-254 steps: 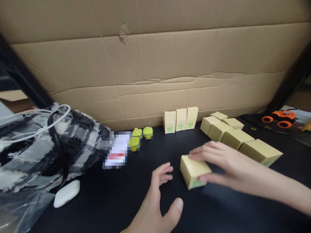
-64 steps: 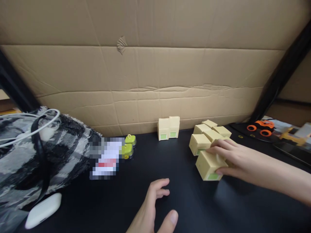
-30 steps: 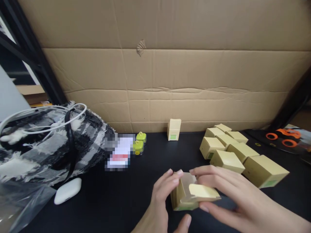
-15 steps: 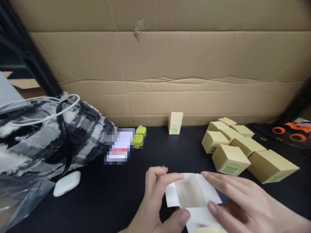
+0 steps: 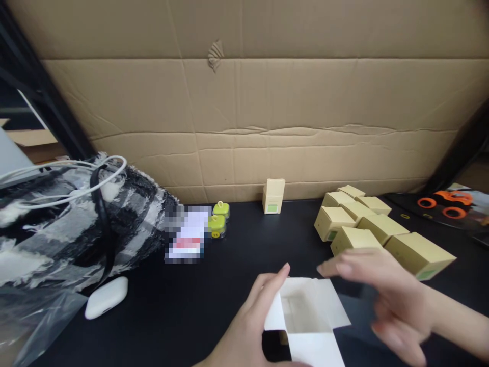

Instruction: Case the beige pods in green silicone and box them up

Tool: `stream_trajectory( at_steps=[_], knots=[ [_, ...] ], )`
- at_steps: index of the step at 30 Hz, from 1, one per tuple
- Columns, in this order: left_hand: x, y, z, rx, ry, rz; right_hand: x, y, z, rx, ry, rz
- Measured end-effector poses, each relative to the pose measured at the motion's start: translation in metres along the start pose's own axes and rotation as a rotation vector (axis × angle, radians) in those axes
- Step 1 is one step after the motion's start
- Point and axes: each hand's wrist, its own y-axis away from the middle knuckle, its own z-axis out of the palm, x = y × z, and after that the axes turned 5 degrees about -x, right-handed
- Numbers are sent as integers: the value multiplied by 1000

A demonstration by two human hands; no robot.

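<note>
A small yellow carton (image 5: 307, 316) lies open near the table's front edge, its white inner flaps spread out. My left hand (image 5: 254, 326) holds it at its left side, fingers along the flap. My right hand (image 5: 376, 288), blurred, hovers just to the right of the carton with fingers apart and nothing in it. Behind my right hand lies a cluster of several closed yellow cartons (image 5: 367, 229). One closed carton (image 5: 274, 196) stands upright alone against the cardboard wall. Two small green-lidded pots (image 5: 218, 220) sit left of it.
A black-and-white fuzzy bag (image 5: 76, 219) with a white cable (image 5: 61, 176) fills the left side. A white earbud case (image 5: 106, 297) lies in front of it. A cardboard wall (image 5: 267, 102) backs the black table (image 5: 183, 311). An orange toy vehicle picture (image 5: 445, 201) lies far right.
Earlier three cartons stood at the wall; now one stands there. The carton in front of me has been opened out, and my right hand has just lifted off it to the right.
</note>
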Motion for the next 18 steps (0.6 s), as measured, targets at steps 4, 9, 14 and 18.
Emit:
stream_trajectory(
  at_steps=[4, 9, 14, 18],
  knots=[
    [3, -1, 0, -36, -21, -17, 6, -54, 4, -93, -21, 104],
    [21, -2, 0, 5, -73, -193, 19, -137, 48, -304, 81, 100],
    [24, -3, 0, -2, -70, -179, 39, -171, 94, -375, 153, 117],
    [22, -1, 0, -48, -109, -150, 48, -175, 108, -384, 155, 160]
  ],
)
